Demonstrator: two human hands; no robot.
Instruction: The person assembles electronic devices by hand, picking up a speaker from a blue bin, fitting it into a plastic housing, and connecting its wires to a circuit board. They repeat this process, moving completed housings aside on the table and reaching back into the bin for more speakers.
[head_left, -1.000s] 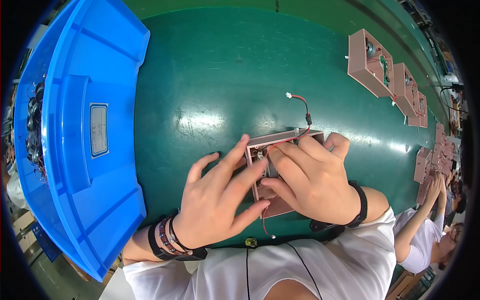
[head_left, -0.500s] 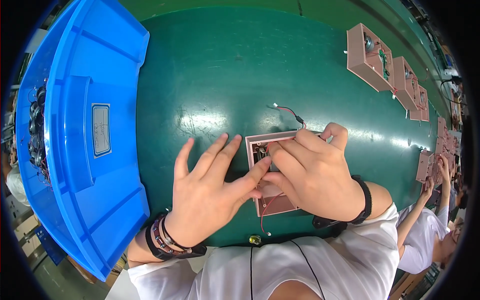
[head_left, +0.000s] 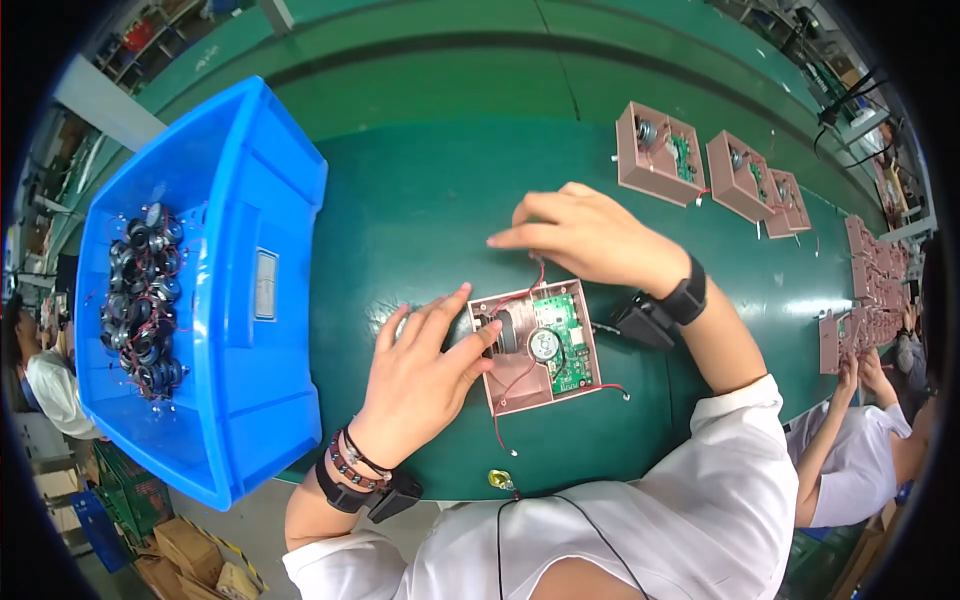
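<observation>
In front of me a pink open case [head_left: 520, 403] lies on the green table. Inside it sit a green circuit board [head_left: 571, 365], a round silver and black part [head_left: 545, 345], and a dark speaker [head_left: 506, 333] against the left wall. My left hand [head_left: 420, 360] straddles that wall, thumb inside by the speaker and fingers outside. Just past the far edge hovers my right hand [head_left: 590, 235], index finger stretched out and fingers apart. A red wire [head_left: 541, 272] runs from the case up under it, its end hidden. Red wires with white plugs trail over the near and right edges.
A big blue bin [head_left: 270, 400] at left holds a heap of small speakers [head_left: 140, 300]. Several similar pink cases [head_left: 655, 155] line the far right. A small yellow-green object [head_left: 500, 480] lies near my edge. At the right, a co-worker's hands [head_left: 860, 370] handle more cases.
My right hand has come up out of the case to beyond its far edge, uncovering the circuit board. My left hand stays at the left wall. The view has tilted, showing the bin's contents.
</observation>
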